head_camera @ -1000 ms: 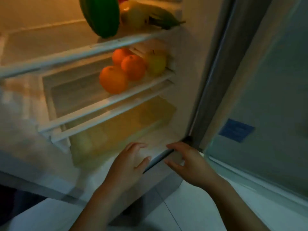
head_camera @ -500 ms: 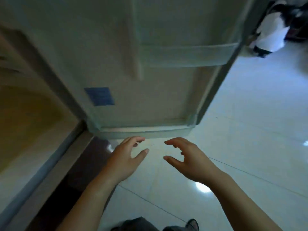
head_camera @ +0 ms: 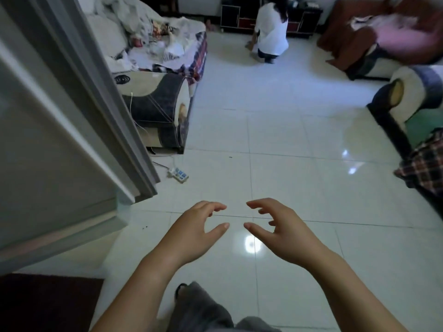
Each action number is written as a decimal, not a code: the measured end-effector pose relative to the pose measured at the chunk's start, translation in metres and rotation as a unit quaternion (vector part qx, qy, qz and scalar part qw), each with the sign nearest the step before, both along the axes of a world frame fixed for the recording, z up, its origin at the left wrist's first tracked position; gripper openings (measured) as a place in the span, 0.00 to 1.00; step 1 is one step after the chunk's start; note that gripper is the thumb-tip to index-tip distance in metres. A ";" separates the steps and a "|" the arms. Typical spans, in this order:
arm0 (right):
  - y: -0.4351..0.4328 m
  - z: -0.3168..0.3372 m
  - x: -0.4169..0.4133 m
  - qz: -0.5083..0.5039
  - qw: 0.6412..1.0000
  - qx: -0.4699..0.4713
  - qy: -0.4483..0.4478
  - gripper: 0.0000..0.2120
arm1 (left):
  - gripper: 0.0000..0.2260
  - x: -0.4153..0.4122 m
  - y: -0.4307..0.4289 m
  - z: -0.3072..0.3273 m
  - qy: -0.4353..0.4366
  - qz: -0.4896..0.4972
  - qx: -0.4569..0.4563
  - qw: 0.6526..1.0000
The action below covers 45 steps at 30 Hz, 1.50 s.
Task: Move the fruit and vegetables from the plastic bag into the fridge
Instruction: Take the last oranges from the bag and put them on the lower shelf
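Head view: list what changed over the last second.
The view swung right, from the lit fridge shelves with fruit, past the fridge door, to the tiled floor. Nothing was taken hold of or let go. The left hand and right hand stayed empty, loosely curled, side by side.

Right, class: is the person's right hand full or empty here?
Empty. The right hand hangs over the white floor tiles, fingers loosely curled, with nothing between them.
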State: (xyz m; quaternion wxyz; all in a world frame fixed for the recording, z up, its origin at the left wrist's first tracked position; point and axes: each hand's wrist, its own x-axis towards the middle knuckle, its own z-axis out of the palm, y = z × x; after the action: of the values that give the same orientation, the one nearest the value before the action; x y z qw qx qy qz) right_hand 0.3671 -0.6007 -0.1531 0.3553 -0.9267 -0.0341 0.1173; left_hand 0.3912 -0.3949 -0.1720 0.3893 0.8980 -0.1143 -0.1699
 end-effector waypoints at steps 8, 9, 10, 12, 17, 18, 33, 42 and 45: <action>-0.008 -0.006 0.128 0.074 0.997 -0.002 0.022 0.18 | 0.17 0.101 -0.004 -0.024 0.003 0.064 0.013 0.998; -0.011 -0.003 0.146 0.077 0.997 -0.010 0.020 0.18 | 0.17 0.116 -0.007 -0.025 0.004 0.064 0.015 0.998; -0.015 0.001 0.166 0.084 0.996 -0.019 0.020 0.18 | 0.17 0.133 -0.011 -0.025 0.005 0.064 0.019 0.998; -0.026 0.010 0.202 0.098 0.994 -0.035 0.016 0.18 | 0.17 0.166 -0.020 -0.019 -0.001 0.069 0.026 0.997; -0.036 0.011 0.290 0.093 0.995 -0.036 -0.007 0.18 | 0.18 0.247 -0.028 -0.005 -0.017 0.093 0.071 0.993; -0.033 0.007 0.305 0.102 0.994 -0.033 -0.002 0.18 | 0.18 0.259 -0.026 -0.004 -0.012 0.101 0.081 0.992; 0.102 -0.032 0.585 0.536 0.844 0.011 0.005 0.19 | 0.22 0.376 0.047 -0.018 0.104 0.505 0.107 0.850; 0.212 -0.024 0.649 0.620 0.781 0.067 -0.016 0.20 | 0.26 0.458 0.085 -0.012 0.076 0.617 0.078 0.779; 0.248 -0.032 0.665 0.637 0.768 0.056 -0.010 0.20 | 0.26 0.473 0.115 -0.023 0.086 0.619 0.070 0.777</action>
State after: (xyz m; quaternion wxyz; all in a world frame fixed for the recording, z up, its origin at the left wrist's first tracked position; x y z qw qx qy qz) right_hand 1.0319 -0.3522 -0.1854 0.2503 -0.6716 -0.6269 0.3055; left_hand 0.8641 -0.2798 -0.1949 0.3545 0.7818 0.5124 0.0241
